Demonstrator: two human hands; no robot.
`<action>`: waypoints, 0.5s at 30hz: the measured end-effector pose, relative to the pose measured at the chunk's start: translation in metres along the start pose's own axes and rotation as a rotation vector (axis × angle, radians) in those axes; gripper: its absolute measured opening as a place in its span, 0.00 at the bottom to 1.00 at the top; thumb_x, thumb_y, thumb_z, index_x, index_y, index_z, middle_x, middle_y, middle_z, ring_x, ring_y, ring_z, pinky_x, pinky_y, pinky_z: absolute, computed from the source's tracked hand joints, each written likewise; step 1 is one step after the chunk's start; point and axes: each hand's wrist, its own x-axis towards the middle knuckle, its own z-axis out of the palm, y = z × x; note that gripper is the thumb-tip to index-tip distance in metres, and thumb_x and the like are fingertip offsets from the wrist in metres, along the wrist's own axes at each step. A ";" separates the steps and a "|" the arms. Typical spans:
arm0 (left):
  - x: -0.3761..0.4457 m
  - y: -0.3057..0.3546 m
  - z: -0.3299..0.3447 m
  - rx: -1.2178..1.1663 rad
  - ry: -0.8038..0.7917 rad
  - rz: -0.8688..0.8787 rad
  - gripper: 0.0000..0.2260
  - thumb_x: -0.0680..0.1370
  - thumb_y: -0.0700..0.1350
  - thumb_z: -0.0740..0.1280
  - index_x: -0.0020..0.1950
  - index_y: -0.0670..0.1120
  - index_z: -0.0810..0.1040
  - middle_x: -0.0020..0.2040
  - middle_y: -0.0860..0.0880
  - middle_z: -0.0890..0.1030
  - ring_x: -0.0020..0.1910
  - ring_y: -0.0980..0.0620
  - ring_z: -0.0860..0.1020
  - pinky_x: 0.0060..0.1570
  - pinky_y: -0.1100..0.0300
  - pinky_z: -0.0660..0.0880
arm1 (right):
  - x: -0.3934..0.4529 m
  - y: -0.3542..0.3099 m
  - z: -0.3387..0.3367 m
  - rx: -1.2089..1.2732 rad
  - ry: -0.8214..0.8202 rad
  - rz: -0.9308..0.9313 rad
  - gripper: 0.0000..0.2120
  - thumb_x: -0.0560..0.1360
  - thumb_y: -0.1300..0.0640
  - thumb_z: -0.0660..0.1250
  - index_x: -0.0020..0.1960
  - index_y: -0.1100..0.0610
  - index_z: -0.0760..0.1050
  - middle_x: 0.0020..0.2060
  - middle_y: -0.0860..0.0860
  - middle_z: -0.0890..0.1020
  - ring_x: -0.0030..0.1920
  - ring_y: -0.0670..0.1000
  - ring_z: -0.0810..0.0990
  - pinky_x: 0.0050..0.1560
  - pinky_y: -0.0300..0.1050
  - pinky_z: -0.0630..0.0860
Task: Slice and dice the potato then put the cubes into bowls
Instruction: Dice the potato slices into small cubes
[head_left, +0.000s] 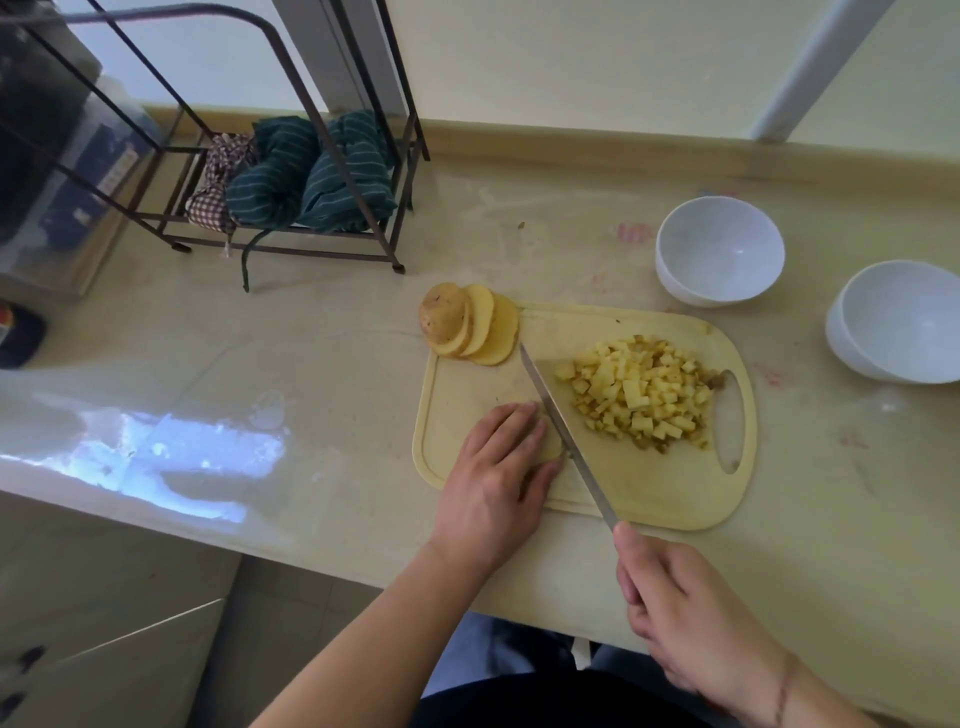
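On the pale cutting board (644, 499) we press our left hand (498, 467) flat, fingers fairly straight, over a potato piece that is almost wholly hidden beneath it, while our right hand (691, 618) keeps a closed grip on the handle of the knife (563, 431), whose blade lies just beside the left fingertips. Diced cubes (641, 395) are heaped on the board's right half, and uncut slices (470, 330) lean fanned at its far-left corner, overhanging the tabletop (311, 364). Two white bowls (719, 254) wait empty, well apart from the board to the right. To cut well, we should curl the left fingertips back (they sit very close to the edge), guide the blade against the knuckles, and keep even spacing so the cubes match those already made.
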 end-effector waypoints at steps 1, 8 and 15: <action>0.000 0.001 0.000 -0.002 0.002 -0.004 0.17 0.81 0.48 0.71 0.64 0.36 0.82 0.67 0.42 0.80 0.68 0.42 0.76 0.68 0.49 0.73 | 0.001 -0.001 0.000 0.005 0.002 0.004 0.26 0.73 0.34 0.52 0.35 0.57 0.64 0.23 0.49 0.63 0.20 0.44 0.58 0.20 0.30 0.57; 0.001 -0.006 -0.005 -0.010 -0.006 0.073 0.16 0.81 0.47 0.72 0.61 0.36 0.83 0.66 0.41 0.80 0.67 0.40 0.76 0.67 0.47 0.74 | -0.005 0.004 -0.015 0.017 -0.011 0.018 0.28 0.74 0.35 0.55 0.36 0.62 0.63 0.26 0.53 0.63 0.22 0.46 0.58 0.20 0.34 0.56; 0.015 -0.012 -0.008 -0.045 -0.009 0.209 0.08 0.78 0.39 0.73 0.52 0.35 0.84 0.54 0.39 0.83 0.57 0.39 0.80 0.61 0.48 0.77 | -0.010 0.002 -0.015 -0.035 0.028 0.008 0.29 0.69 0.32 0.54 0.34 0.60 0.65 0.22 0.48 0.64 0.20 0.44 0.60 0.21 0.30 0.57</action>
